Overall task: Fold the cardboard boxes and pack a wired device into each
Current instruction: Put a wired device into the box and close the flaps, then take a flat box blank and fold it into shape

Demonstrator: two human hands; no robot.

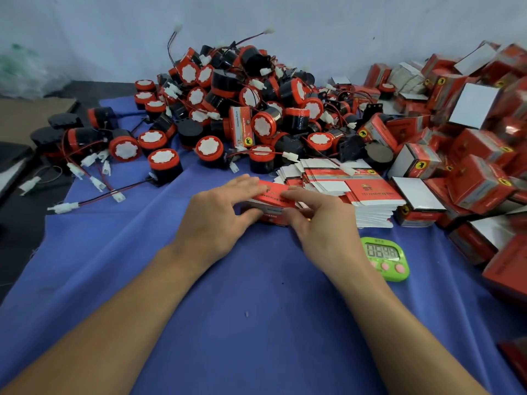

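A red cardboard box (271,195) sits on the blue cloth at the middle of the table, half formed. My left hand (219,212) holds its left side, fingers over the top panel and thumb against the front. My right hand (316,220) pinches its right end between fingers and thumb. A stack of flat unfolded boxes (350,192) lies just right of it. Behind, a big heap of round black-and-red wired devices (242,109) with white plugs fills the back of the table.
Folded red boxes (470,155) are piled along the right side. A green digital timer (386,259) lies right of my right wrist. Loose devices and red-black wires (94,169) trail over the left edge of the blue cloth (228,323).
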